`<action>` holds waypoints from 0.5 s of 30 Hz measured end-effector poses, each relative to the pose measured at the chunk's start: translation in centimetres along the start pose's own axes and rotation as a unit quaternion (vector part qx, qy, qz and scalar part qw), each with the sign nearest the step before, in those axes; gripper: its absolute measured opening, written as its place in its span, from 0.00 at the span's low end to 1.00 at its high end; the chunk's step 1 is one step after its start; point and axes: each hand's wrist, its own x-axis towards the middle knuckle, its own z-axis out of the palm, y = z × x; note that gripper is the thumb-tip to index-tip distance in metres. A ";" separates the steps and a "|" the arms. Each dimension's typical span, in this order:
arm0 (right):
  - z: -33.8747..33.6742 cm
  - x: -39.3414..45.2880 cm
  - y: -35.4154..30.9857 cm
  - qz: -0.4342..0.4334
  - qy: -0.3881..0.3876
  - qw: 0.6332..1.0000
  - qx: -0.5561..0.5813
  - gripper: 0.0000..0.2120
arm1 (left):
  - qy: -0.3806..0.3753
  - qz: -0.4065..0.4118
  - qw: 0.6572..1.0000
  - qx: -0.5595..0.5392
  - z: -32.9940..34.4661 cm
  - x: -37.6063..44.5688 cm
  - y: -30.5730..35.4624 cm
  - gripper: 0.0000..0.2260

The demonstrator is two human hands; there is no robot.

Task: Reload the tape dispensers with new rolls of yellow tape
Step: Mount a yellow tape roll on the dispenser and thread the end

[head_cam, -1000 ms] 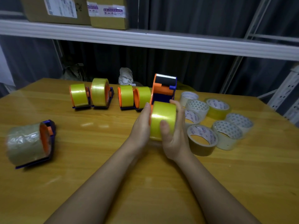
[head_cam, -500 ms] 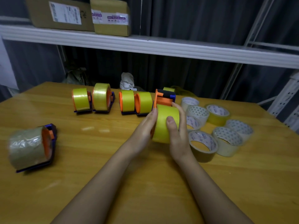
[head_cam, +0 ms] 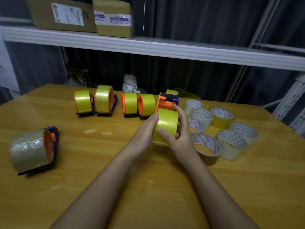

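A yellow tape roll (head_cam: 166,123) sits on an orange and blue dispenser (head_cam: 166,102), held between both hands just above the wooden table (head_cam: 115,162). My left hand (head_cam: 145,131) presses with straight fingers against the roll's left side. My right hand (head_cam: 183,138) grips the roll, thumb on its yellow face and fingers curled round the right side. The dispenser's black cutter end points away from me. Several loaded dispensers with yellow rolls (head_cam: 83,104) (head_cam: 130,103) stand in a row behind.
A dispenser with a brownish clear roll (head_cam: 33,149) lies at the left. Several loose rolls (head_cam: 231,144) lie flat at the right, close to my right hand. A white shelf (head_cam: 148,47) with cardboard boxes (head_cam: 113,19) runs overhead behind the table.
The dispenser, upright before with its cutter raised, has tipped forward and down. Both hands moved with it, a little farther from me, keeping their hold on the roll.
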 end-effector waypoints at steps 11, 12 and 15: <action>0.1 -0.3 0.4 -0.038 -0.016 0.992 -0.121 0.40 | 0.043 -0.025 0.997 -0.063 0.1 0.6 -0.6 0.23; 0.3 -0.3 0.3 -0.023 -0.016 0.995 -0.092 0.40 | 0.038 -0.013 0.998 -0.053 0.2 0.5 -0.6 0.25; 0.5 -0.2 0.1 -0.003 -0.036 0.999 -0.040 0.43 | 0.029 0.022 0.999 -0.033 0.2 0.1 -0.6 0.25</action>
